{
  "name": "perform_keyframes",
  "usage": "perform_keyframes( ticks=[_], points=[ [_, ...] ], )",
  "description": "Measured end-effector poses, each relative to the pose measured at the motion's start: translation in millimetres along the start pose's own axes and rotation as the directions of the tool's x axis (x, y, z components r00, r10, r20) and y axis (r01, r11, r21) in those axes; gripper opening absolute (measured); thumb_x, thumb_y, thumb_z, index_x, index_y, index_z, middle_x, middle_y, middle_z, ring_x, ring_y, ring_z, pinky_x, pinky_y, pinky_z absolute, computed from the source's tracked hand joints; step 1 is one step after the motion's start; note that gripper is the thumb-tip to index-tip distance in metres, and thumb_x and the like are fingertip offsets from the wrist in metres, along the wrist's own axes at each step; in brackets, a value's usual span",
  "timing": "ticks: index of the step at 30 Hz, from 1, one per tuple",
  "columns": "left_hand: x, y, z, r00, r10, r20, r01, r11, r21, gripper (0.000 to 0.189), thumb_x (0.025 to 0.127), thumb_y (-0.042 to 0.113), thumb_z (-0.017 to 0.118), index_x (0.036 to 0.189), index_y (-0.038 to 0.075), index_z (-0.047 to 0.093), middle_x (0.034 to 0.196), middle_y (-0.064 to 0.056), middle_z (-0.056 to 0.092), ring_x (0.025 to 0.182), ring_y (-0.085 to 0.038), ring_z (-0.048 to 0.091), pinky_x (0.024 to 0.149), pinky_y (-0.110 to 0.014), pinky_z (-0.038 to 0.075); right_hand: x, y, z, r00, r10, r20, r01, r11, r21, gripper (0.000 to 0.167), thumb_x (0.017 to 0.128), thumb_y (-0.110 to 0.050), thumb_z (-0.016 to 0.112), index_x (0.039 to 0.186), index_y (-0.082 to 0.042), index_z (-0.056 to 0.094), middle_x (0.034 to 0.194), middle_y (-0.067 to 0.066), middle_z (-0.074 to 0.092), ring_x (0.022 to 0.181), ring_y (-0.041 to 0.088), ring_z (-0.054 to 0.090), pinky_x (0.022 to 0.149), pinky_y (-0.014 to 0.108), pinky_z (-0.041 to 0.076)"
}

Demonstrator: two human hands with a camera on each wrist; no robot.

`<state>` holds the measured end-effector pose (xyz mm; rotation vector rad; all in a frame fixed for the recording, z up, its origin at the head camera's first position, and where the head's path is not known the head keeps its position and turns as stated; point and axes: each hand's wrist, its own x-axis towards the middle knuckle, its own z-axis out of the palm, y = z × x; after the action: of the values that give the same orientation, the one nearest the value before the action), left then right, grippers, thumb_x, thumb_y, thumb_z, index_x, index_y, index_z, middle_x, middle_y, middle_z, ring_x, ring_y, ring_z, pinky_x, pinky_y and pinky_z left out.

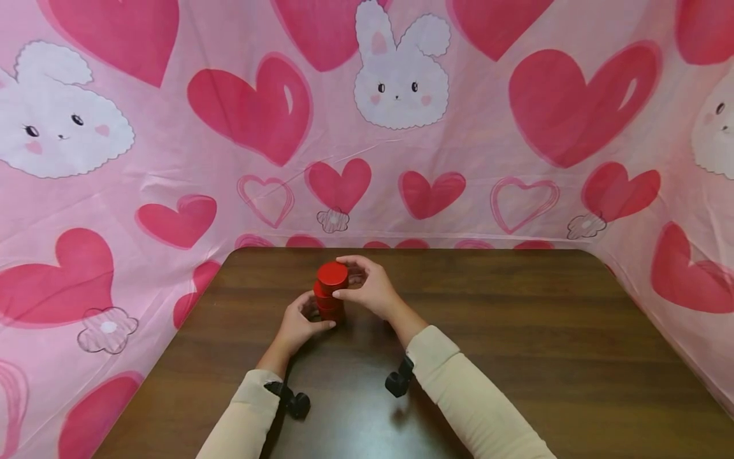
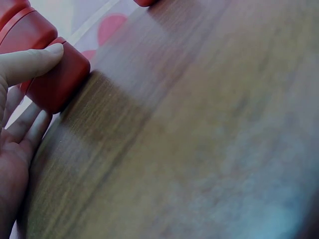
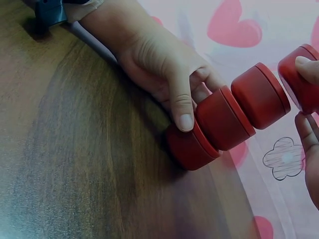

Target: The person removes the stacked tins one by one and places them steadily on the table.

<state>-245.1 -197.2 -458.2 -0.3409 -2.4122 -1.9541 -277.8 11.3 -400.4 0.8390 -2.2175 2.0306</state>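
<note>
Several round red tins with lids are in a leaning stack near the far left of the table. My left hand (image 1: 298, 325) holds the lowest tin (image 3: 192, 149), thumb on its near side and fingers behind. On that tin sit a second tin (image 3: 225, 119) and a third tin (image 3: 260, 95), each offset from the one below. My right hand (image 1: 369, 290) grips the top tin (image 1: 332, 273) between thumb and fingers. In the right wrist view a small gap separates this tin from the third one. The left wrist view cuts off the upper stack.
The brown wooden table (image 1: 516, 357) stretches to the right and front. Behind it hangs a pink cloth (image 1: 476, 127) with hearts and rabbits. A bit of a red object (image 2: 144, 2) shows at the left wrist view's top edge; its kind is unclear.
</note>
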Motion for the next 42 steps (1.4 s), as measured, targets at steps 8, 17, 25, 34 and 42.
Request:
perform_keyframes(
  ticks=[8, 17, 25, 34, 42],
  points=[
    [-0.2, -1.4, -0.3, 1.0, 0.013, 0.004, -0.013, 1.0, -0.001, 0.065, 0.072, -0.003, 0.083, 0.131, 0.0, 0.054, 0.127, -0.019, 0.061, 0.117, -0.036, 0.056, 0.103, -0.051, 0.041, -10.8, -18, -4, 0.999, 0.044, 0.013, -0.044, 0.999, 0.008, 0.06, 0.077, 0.0, 0.081, 0.132, 0.001, 0.056, 0.125, 0.017, 0.061, 0.107, 0.033, 0.061, 0.093, 0.039, 0.051],
    [-0.2, -1.5, 0.9, 1.0, 0.02, 0.007, -0.02, 1.0, -0.001, 0.066, 0.071, -0.004, 0.083, 0.131, -0.001, 0.054, 0.127, -0.019, 0.061, 0.117, -0.037, 0.056, 0.103, -0.052, 0.041, -23.9, -33, -8, 1.0, 0.027, 0.012, -0.028, 0.999, 0.033, 0.06, 0.076, 0.005, 0.079, 0.131, 0.003, 0.056, 0.125, 0.019, 0.061, 0.109, 0.031, 0.062, 0.097, 0.038, 0.048],
    [-0.2, -0.6, 1.6, 1.0, 0.006, -0.001, -0.006, 1.0, 0.025, 0.065, 0.072, -0.002, 0.084, 0.131, 0.001, 0.055, 0.126, -0.016, 0.063, 0.117, -0.034, 0.057, 0.102, -0.049, 0.042, -30.7, -31, -13, 1.0, -0.013, 0.012, 0.013, 0.998, 0.064, 0.06, 0.074, 0.009, 0.079, 0.129, 0.008, 0.055, 0.125, 0.022, 0.06, 0.108, 0.037, 0.061, 0.096, 0.04, 0.049],
    [-1.9, 1.4, 1.8, 1.0, 0.007, -0.007, -0.007, 1.0, 0.023, 0.066, 0.072, -0.004, 0.083, 0.13, -0.001, 0.054, 0.127, -0.018, 0.062, 0.117, -0.036, 0.056, 0.103, -0.052, 0.041, -39.7, -30, -18, 1.0, -0.006, -0.025, 0.008, 0.997, 0.076, 0.059, 0.073, 0.011, 0.079, 0.128, 0.008, 0.057, 0.126, 0.023, 0.06, 0.111, 0.041, 0.058, 0.096, 0.041, 0.049],
    [4.9, -16.2, 1.2, 1.0, 0.002, -0.019, -0.002, 1.0, 0.028, 0.068, 0.071, -0.003, 0.084, 0.131, -0.001, 0.053, 0.128, -0.018, 0.061, 0.118, -0.035, 0.056, 0.103, -0.05, 0.041, -47.2, -27, -27, 0.999, 0.008, -0.053, -0.004, 0.998, 0.067, 0.059, 0.074, 0.01, 0.079, 0.128, 0.008, 0.057, 0.123, 0.022, 0.061, 0.111, 0.037, 0.058, 0.096, 0.039, 0.049]
  ],
)
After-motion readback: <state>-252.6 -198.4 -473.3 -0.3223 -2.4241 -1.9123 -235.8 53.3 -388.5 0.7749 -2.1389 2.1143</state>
